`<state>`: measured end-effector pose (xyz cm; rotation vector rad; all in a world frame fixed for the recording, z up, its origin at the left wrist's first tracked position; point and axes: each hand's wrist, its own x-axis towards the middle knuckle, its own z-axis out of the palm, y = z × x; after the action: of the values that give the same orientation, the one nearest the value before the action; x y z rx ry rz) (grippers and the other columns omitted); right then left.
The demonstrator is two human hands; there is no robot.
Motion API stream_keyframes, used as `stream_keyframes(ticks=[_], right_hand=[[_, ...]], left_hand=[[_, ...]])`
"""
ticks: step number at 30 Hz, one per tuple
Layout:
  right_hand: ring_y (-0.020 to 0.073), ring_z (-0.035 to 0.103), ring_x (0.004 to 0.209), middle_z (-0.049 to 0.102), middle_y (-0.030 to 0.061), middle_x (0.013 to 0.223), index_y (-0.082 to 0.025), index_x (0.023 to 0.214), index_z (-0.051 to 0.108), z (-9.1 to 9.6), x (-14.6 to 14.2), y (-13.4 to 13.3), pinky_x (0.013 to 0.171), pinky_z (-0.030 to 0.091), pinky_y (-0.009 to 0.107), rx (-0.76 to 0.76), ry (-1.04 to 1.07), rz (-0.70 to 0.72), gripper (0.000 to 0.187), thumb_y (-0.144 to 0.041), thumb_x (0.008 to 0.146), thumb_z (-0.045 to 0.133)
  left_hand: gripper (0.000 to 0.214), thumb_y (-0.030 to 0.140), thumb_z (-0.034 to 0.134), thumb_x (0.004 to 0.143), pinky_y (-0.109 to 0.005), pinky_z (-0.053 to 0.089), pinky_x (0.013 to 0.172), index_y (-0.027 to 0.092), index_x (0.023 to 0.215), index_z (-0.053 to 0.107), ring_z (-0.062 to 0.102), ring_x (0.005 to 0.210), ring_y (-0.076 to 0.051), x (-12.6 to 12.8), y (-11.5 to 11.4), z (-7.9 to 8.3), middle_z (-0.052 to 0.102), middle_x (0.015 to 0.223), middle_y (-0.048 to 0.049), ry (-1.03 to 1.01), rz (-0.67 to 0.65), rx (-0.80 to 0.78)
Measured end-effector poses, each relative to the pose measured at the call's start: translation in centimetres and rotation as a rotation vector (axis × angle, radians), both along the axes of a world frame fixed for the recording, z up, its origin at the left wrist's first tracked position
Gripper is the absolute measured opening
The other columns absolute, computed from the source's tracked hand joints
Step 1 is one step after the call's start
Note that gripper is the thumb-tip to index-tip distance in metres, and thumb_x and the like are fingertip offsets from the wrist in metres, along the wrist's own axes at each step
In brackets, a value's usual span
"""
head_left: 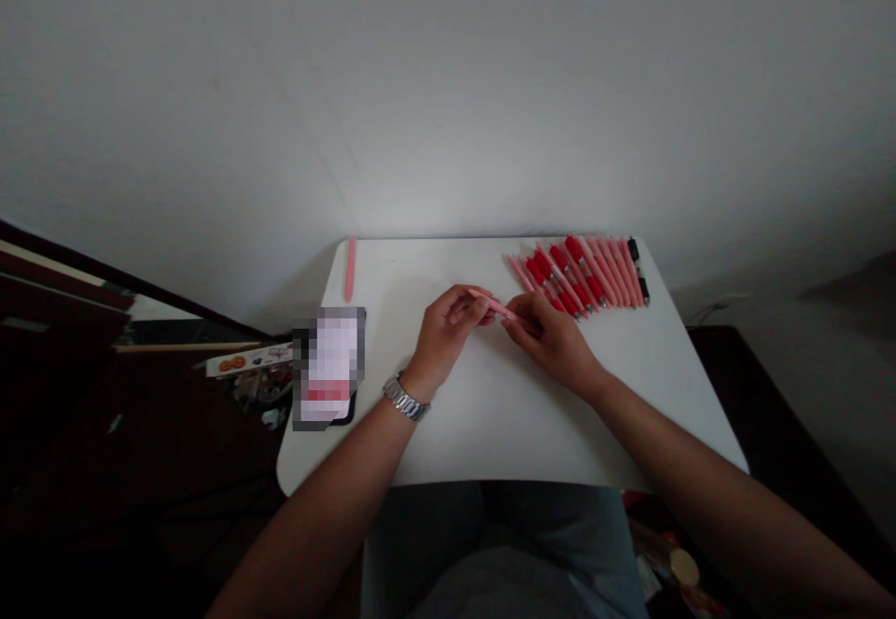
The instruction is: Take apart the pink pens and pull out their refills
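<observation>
A pink pen [494,305] is held between my two hands above the middle of the white table [490,414]. My left hand [456,318] pinches one end of it, thumb against fingers, with a metal watch [406,398] on the wrist. My right hand [547,331] has its fingers closed round the other end, which they partly hide. Just beyond the right hand lies a row of pens: several pink pens [616,272], several with red grips [582,266], and a black pen [638,272] at the right end.
A single pink pen [350,270] lies at the table's back left corner. Nearer on the left edge rests a phone [334,358], its screen blurred out. The wall [448,115] stands directly behind the table. Left of the table is a patterned white strip [245,360] above some clutter.
</observation>
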<state>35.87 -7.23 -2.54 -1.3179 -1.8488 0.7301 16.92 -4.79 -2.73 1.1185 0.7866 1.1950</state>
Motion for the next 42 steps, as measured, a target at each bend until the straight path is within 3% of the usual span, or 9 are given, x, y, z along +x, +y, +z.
stream_keyframes(ticks=[8,14,26,42], right_hand=[[0.0134,0.055,0.061,0.065,0.0008,0.077,-0.02,0.115,0.062,0.24,-0.12,-0.06,0.058,0.042,0.026,0.006,-0.036,0.021,0.028,-0.041,0.099,0.054],[0.0169,0.061,0.073,0.066,0.0037,0.081,-0.02,0.116,0.067,0.83,0.02,-0.04,0.07,0.047,0.029,0.04,-0.001,0.084,0.037,-0.041,0.107,0.039],[0.0127,0.057,0.063,0.07,0.0043,0.09,-0.021,0.103,0.061,0.25,-0.06,0.0,0.061,0.046,0.026,0.026,-0.006,-0.008,0.021,-0.041,0.099,0.056],[0.0118,0.054,0.062,0.065,0.0014,0.081,-0.02,0.107,0.062,0.18,0.08,-0.06,0.057,0.04,0.024,0.056,-0.026,0.012,0.019,-0.036,0.099,0.055]], left_hand=[[0.031,0.039,0.074,0.088,-0.032,0.058,0.091,0.019,0.112,0.071,0.07,0.096,-0.017,-0.19,0.07,-0.16,0.074,0.106,-0.0087,0.037,-0.054,0.021],[0.029,0.04,0.073,0.089,-0.031,0.058,0.089,0.018,0.107,0.072,0.07,0.094,-0.016,-0.18,0.05,-0.17,0.074,0.104,-0.0083,0.05,-0.033,0.028],[0.026,0.041,0.075,0.087,-0.031,0.06,0.086,0.018,0.099,0.07,0.071,0.093,-0.016,-0.08,0.01,0.04,0.072,0.1,-0.0063,0.013,0.008,0.009],[0.022,0.038,0.072,0.091,-0.028,0.06,0.086,0.02,0.104,0.07,0.071,0.093,-0.014,-0.15,0.01,0.01,0.073,0.101,-0.0053,-0.014,0.057,0.033]])
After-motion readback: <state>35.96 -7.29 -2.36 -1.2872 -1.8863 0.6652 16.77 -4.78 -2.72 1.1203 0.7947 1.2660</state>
